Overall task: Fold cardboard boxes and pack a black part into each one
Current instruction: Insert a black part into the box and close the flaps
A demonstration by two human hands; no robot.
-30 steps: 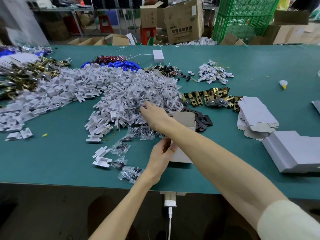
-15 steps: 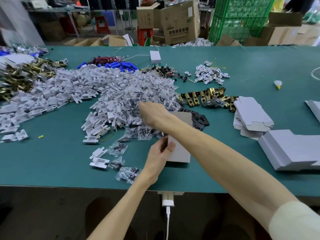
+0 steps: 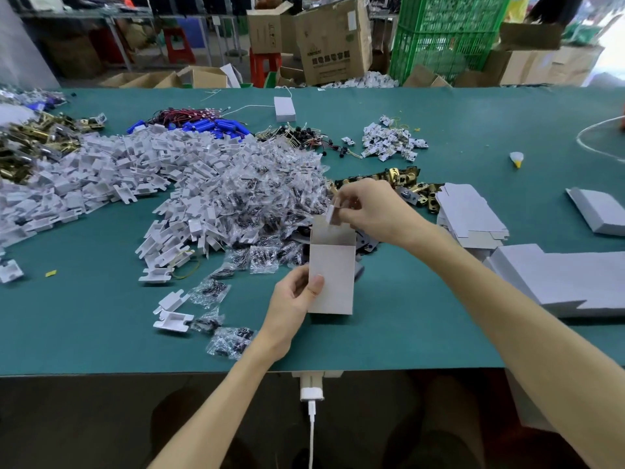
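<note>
At the near edge of the green desk (image 3: 84, 333) a white charger plug (image 3: 311, 393) hangs from the rim with its cable dropping away. Just beyond it the left hand (image 3: 295, 301) grips the cardboard box (image 3: 333, 277) by its lower left edge, thumb on the front face, apparently to keep it upright with the open top clear for loading. A few clear bags (image 3: 231, 343) of small dark pieces lie loose to the left. Above the mouth of the box, the right hand (image 3: 373, 211) pinches a small pale piece (image 3: 334, 213) between thumb and fingertips, seemingly lined up to drop in; what it is stays too blurred to tell. The flat black parts (image 3: 369, 244) lie on the desk right behind the box, within easy reach. To the right sit the unfolded box blanks (image 3: 470, 214), and nearer along that edge the finished white boxes (image 3: 558, 279). Farther left spread the white plastic pieces (image 3: 101, 170); brass fittings (image 3: 406, 182) sit behind the right hand. A green crate (image 3: 446, 28) stands past the desk.
</note>
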